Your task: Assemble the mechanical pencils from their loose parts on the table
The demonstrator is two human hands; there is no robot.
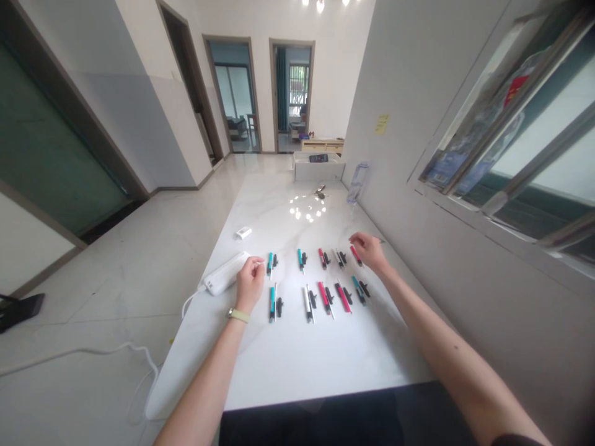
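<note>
Marker-like pens lie in parts in two rows on the white table [279, 365]: teal, red and white barrels, each with a black clip piece and a thin white rod. My left hand [250, 282], its fingers curled together, is at the left end of the far row, beside a teal barrel [270, 263]. My right hand [369, 251] has its fingers drawn together over the right end of that row, next to a red barrel [356, 255]. Whatever either hand holds, if anything, is too small to see. Nearer me lie a white barrel [307, 303] and a red barrel [323, 297].
A white power strip [225, 274] sits under the left hand's side, with a small white box [243, 233] beyond it. Farther back are keys [320, 192], a clear plastic bottle [357, 183] and a white box [316, 170]. The wall [395, 167] borders the table's right.
</note>
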